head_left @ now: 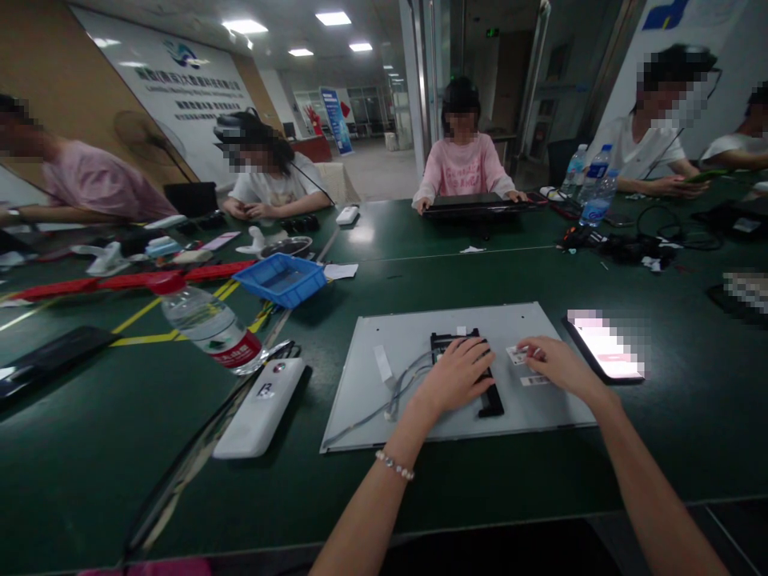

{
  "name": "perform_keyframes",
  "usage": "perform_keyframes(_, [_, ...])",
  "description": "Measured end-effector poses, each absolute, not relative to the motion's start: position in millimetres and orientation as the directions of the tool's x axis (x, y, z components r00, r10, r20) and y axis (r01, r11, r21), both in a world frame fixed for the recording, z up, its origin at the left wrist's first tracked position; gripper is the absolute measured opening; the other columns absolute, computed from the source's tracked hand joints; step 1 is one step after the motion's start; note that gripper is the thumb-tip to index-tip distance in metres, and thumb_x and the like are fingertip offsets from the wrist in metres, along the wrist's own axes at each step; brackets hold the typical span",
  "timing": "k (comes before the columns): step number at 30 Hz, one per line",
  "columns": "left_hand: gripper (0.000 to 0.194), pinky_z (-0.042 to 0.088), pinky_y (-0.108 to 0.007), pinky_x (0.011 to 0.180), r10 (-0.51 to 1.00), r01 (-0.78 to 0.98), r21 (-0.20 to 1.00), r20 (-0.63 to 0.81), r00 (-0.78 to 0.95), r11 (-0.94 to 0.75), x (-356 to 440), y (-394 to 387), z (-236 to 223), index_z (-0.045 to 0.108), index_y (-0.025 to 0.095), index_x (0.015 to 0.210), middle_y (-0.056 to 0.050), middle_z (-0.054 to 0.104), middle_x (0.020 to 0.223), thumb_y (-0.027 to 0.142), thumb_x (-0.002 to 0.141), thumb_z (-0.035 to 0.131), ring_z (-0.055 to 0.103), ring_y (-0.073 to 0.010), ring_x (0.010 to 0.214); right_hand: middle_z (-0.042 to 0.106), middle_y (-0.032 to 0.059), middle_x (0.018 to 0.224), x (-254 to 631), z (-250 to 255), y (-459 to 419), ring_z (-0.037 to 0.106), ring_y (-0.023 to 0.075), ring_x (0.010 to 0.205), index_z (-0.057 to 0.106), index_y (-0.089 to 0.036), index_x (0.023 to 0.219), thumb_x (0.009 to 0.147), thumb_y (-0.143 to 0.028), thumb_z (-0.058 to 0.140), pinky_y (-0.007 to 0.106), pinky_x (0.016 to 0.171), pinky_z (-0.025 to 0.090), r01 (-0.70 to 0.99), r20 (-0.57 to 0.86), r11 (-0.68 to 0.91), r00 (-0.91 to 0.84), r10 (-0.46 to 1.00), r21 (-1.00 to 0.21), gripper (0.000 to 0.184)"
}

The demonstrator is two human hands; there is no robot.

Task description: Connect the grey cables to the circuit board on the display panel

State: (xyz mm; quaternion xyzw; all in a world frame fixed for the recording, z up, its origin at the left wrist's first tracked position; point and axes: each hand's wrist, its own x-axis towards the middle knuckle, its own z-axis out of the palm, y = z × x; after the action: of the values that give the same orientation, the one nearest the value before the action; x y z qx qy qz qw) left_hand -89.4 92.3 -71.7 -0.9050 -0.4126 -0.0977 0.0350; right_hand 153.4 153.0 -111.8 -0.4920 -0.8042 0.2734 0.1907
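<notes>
A flat silver-white panel (414,424) lies on the green table in front of me. My left hand (459,372) rests with fingers spread over a black plastic bracket (493,400) on the panel, covering much of it. Grey cables (399,388) run from beside the bracket across the panel's left part. Near the panel's right side, my right hand (549,364) has its fingers bent together at a white label (514,354). Whether the fingertips hold the label's edge is hidden. A second printed label (534,381) sits just below, and a white strip (382,364) lies at the left.
Right of the panel lies a lit phone (606,344). To the left are a white power bank (261,412), a tilted water bottle (210,328) and a blue basket (282,280). Across the table (420,280), a person in pink handles a dark screen (483,210); other people sit around.
</notes>
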Motion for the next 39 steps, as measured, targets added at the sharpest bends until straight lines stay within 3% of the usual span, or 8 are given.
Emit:
perform_keyframes(10, [0.037,0.027,-0.04,0.106,0.737,0.74,0.048,0.143,0.66,-0.671,-90,92,-75,0.046,0.024,0.127,-0.004,0.046,0.136,0.039,0.094,0.039,0.035,-0.0203,0.129,0.065,0.005,0.089,150,-110,153,0.061,0.018,0.079,0.063,-0.02,0.088,0.081,-0.027,0.052,0.032,0.073,0.048,0.705,0.003,0.314,-0.404,0.915,-0.636,0.015])
perform_keyframes(15, [0.035,0.028,-0.04,0.106,0.742,0.743,0.062,0.155,0.652,-0.666,-89,92,-75,0.049,0.023,0.123,-0.005,0.047,0.134,0.038,0.093,0.04,0.037,-0.0205,0.128,0.062,0.0057,0.094,134,-104,147,0.06,0.0167,0.08,0.064,-0.02,0.092,0.082,-0.022,0.051,0.03,0.073,0.048,0.639,0.12,0.412,-0.45,0.885,-0.649,0.017])
perform_keyframes(19, [0.035,0.028,-0.041,0.106,0.745,0.745,0.073,0.159,0.648,-0.663,-89,92,-75,0.049,0.023,0.124,-0.006,0.048,0.133,0.037,0.093,0.041,0.038,-0.021,0.127,0.059,0.0067,0.1,133,-101,144,0.058,0.0208,0.093,0.065,-0.021,0.093,0.079,-0.027,0.055,0.034,0.085,0.044,0.706,0.184,0.428,-0.398,0.899,-0.565,0.017])
perform_keyframes(25, [0.033,0.029,-0.04,0.106,0.743,0.742,0.081,0.155,0.651,-0.666,-89,92,-76,0.051,0.022,0.12,-0.006,0.048,0.133,0.037,0.092,0.042,0.037,-0.0213,0.128,0.058,0.0079,0.102,145,-110,147,0.06,0.0167,0.074,0.061,-0.02,0.102,0.08,-0.032,0.056,0.03,0.069,0.047,0.743,0.054,0.33,-0.369,0.928,-0.582,0.026])
perform_keyframes(32, [0.033,0.028,-0.041,0.106,0.746,0.744,0.082,0.154,0.647,-0.663,-89,91,-75,0.051,0.022,0.12,-0.006,0.048,0.134,0.037,0.092,0.041,0.036,-0.0208,0.129,0.063,0.005,0.083,145,-111,150,0.059,0.0175,0.074,0.062,-0.019,0.079,0.079,-0.024,0.052,0.029,0.067,0.045,0.731,0.046,0.371,-0.423,0.905,-0.573,0.011])
perform_keyframes(39, [0.033,0.028,-0.04,0.106,0.754,0.75,0.087,0.141,0.642,-0.655,-90,91,-76,0.052,0.022,0.12,-0.005,0.047,0.135,0.037,0.092,0.04,0.035,-0.0203,0.129,0.063,0.0054,0.088,153,-110,149,0.061,0.0165,0.074,0.062,-0.019,0.084,0.074,-0.023,0.057,0.029,0.066,0.048,0.701,-0.034,0.328,-0.449,0.893,-0.634,0.012])
